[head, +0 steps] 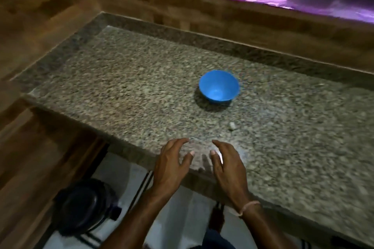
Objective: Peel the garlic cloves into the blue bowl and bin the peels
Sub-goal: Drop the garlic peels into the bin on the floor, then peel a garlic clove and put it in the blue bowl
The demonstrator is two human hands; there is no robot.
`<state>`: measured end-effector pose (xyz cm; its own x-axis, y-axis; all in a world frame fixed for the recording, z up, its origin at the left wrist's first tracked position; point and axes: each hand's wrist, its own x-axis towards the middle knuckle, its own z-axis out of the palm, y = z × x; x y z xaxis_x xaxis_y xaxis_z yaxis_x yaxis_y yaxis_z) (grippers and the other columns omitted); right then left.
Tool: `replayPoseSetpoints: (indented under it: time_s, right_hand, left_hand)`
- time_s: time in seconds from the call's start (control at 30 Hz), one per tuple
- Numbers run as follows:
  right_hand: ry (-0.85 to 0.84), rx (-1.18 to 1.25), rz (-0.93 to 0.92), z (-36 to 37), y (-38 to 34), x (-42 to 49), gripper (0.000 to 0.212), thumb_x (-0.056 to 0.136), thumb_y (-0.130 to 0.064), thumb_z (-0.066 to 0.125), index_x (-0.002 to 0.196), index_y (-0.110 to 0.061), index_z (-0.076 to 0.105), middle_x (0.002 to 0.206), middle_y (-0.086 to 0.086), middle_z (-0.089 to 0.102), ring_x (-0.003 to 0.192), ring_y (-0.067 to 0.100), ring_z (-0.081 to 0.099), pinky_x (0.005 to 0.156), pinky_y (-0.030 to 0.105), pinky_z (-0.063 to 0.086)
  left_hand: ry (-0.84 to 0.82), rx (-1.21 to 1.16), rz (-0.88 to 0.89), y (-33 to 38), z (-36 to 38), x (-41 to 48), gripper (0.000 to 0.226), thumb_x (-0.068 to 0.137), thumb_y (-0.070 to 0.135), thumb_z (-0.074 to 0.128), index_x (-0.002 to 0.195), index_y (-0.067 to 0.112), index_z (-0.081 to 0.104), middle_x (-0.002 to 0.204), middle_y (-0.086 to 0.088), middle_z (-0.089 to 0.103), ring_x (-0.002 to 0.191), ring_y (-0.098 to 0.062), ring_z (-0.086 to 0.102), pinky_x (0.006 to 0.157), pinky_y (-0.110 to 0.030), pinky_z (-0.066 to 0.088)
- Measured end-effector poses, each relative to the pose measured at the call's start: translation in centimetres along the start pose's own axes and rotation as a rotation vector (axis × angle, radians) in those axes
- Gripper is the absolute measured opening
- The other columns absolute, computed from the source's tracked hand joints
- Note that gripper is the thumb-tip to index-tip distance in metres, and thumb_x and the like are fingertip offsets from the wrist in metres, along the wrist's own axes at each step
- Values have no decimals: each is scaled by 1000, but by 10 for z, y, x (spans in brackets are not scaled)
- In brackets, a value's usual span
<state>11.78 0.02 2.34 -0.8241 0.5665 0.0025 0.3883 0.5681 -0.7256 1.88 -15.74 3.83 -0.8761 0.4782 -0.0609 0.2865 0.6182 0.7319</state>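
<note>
Leftward and well below the blue bowl (219, 87), on the floor under the counter (121, 79) edge, stands a dark round bin (85, 208), its mouth blurred. Nearer the bowl, the left hand (172, 166) hovers at the counter's front edge, fingers spread and gently curved, holding nothing. Just beside it, straight in front of the bowl, the right hand (228, 168) mirrors it, fingers loose and apart. A pale streak by its thumb may be a scrap of peel or mere glare, but nothing is plainly gripped. Between the right hand and the bowl, slightly rightward, one small pale lump (232, 126) lies on the stone, probably a garlic clove. The bowl stands upright and looks empty.

Step in hand, as judged: reaching for a clove, with peeling not yet begun. The next move calls for a fingertip pinch on that lump.

Hard to make out: any loose peels against the speckled granite. The whole view is smeared by motion.
</note>
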Motion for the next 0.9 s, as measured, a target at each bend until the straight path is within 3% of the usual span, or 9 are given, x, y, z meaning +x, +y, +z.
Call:
replayPoseSetpoints:
  time_s: [0.27, 0.43, 0.5, 0.57, 0.63, 0.73, 0.9]
  right_hand:
    - [-52, -170, 76, -46, 74, 58, 41, 103, -27, 61, 144, -21, 57, 135, 4, 60, 122, 29, 59, 93, 42, 54]
    - [-140, -325, 144, -56, 74, 108, 64, 98, -15, 68, 156, -21, 42, 152, 9, 45, 133, 32, 44, 100, 41, 44]
    - [-148, -383, 150, -56, 74, 124, 66, 95, -16, 72, 153, -23, 43, 149, 8, 45, 131, 30, 42, 99, 39, 40]
    - [-157, -437, 158, -55, 76, 133, 64, 91, -23, 77, 148, -24, 48, 145, 5, 46, 128, 28, 41, 97, 39, 38]
    - [-147, -431, 176, -54, 77, 135, 61, 89, -24, 79, 143, -25, 52, 145, 2, 45, 129, 27, 41, 97, 40, 37]
    - [-91, -399, 193, -51, 75, 134, 58, 87, -20, 81, 138, -26, 55, 145, 0, 46, 130, 26, 40, 99, 40, 35]
    - [-57, -376, 228, -45, 77, 136, 62, 84, -15, 82, 138, -28, 55, 149, -3, 45, 133, 24, 39, 101, 41, 33]
  left_hand:
    - [-80, 49, -10, 49, 79, 66, 37, 93, 26, 72, 129, 23, 66, 122, 3, 64, 106, -14, 64, 87, -34, 55]
    - [-170, 161, 92, 46, 100, 104, 27, 89, 18, 73, 114, 26, 66, 107, 5, 60, 99, -16, 60, 79, -36, 52]
    - [-174, 184, 102, 44, 106, 115, 19, 89, 15, 72, 98, 29, 63, 95, 8, 56, 86, -10, 56, 69, -34, 49]
    - [-167, 165, 110, 43, 109, 123, 24, 90, 10, 69, 83, 29, 56, 85, 9, 53, 74, -2, 52, 61, -33, 46]
    - [-185, 147, 142, 44, 109, 128, 28, 90, 8, 66, 79, 29, 52, 82, 9, 52, 72, 2, 50, 60, -35, 48]
    - [-193, 138, 149, 44, 105, 132, 21, 94, 13, 65, 81, 28, 56, 85, 8, 55, 76, -9, 52, 63, -41, 51]
    - [-12, 69, 166, 67, 77, 163, 9, 96, 24, 61, 90, 30, 63, 93, 14, 60, 85, -12, 57, 62, -32, 43]
